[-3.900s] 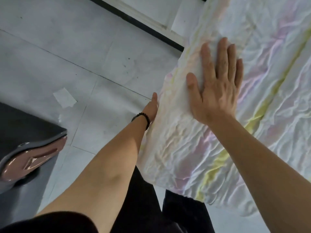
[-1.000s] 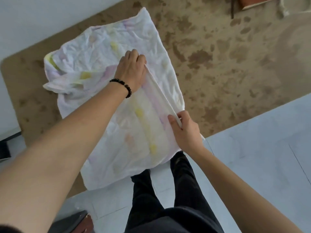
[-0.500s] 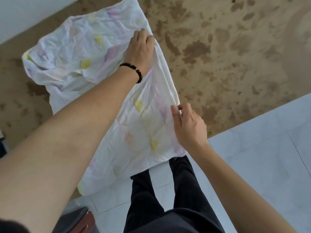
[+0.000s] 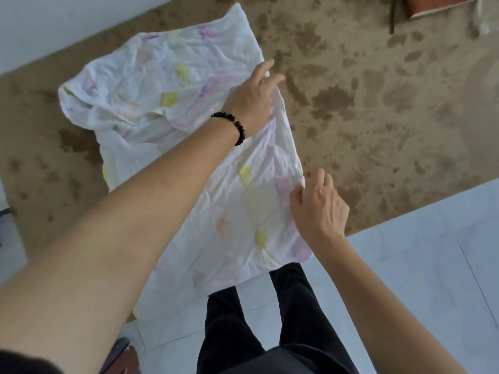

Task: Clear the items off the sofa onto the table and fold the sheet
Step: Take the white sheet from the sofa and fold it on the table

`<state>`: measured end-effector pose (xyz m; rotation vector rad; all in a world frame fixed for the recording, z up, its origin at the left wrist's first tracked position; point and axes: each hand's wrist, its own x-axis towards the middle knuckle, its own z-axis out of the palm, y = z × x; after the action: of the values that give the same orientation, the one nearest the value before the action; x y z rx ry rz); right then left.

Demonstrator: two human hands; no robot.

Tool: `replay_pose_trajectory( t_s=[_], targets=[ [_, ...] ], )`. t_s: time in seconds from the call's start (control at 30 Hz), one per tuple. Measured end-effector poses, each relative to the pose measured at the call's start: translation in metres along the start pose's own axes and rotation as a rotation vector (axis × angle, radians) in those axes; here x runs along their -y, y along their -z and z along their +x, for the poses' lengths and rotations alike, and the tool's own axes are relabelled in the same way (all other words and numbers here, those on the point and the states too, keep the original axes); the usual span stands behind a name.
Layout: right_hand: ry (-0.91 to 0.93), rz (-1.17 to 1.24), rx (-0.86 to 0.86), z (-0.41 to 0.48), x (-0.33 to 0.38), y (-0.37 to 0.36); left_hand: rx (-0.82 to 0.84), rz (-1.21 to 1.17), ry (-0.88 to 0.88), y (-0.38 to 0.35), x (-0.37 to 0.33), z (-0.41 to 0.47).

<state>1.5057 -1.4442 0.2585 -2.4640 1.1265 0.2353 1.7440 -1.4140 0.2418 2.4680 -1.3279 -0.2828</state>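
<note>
A crumpled white sheet [image 4: 205,168] with pastel yellow and pink patches lies partly folded on the brown mottled sofa seat [image 4: 378,103], its near end hanging over the seat's front. My left hand [image 4: 253,95], with a black bead bracelet at the wrist, holds the sheet's right edge at the far end, fingers partly stretched out. My right hand [image 4: 318,203] pinches the same edge nearer to me between thumb and fingers. The edge runs taut between both hands.
A brown object [image 4: 437,4], a dark strap [image 4: 391,20] and a white item [image 4: 482,22] lie at the seat's far right. Pale floor tiles [image 4: 432,279] stretch to the right. My dark trouser legs [image 4: 270,319] stand at the seat's front. A dark object [image 4: 121,354] is at bottom left.
My left hand has slid to the sheet's right edge and its fingers have loosened from a curl. The right hand has kept its pinch while the edge was pulled straighter.
</note>
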Motion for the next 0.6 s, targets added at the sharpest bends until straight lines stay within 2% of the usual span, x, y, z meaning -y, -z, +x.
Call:
replay_pose_trajectory(
  t_s=[0.07,0.17,0.27,0.33,0.4,0.47,0.6],
  targets=[
    [0.103,0.035,-0.067,0.005,0.015,0.002,-0.116,-0.024,-0.03,0.021,0.006,-0.027],
    [0.365,0.055,-0.172,0.023,0.052,-0.003,-0.227,0.05,0.008,0.042,0.04,-0.075],
    [0.614,0.083,-0.207,0.048,0.105,-0.015,-0.166,0.137,0.206,0.061,0.094,-0.12],
    [0.725,0.023,-0.151,0.064,0.14,-0.026,-0.108,0.209,0.358,0.071,0.133,-0.146],
    [0.768,-0.095,-0.048,0.078,0.164,-0.037,-0.079,0.256,0.459,0.081,0.159,-0.164],
    [0.755,-0.152,-0.002,0.089,0.177,-0.044,-0.111,0.194,0.542,0.087,0.172,-0.17],
    [0.68,-0.046,0.06,0.105,0.187,-0.037,-0.161,0.11,0.657,0.095,0.187,-0.159]
  ],
)
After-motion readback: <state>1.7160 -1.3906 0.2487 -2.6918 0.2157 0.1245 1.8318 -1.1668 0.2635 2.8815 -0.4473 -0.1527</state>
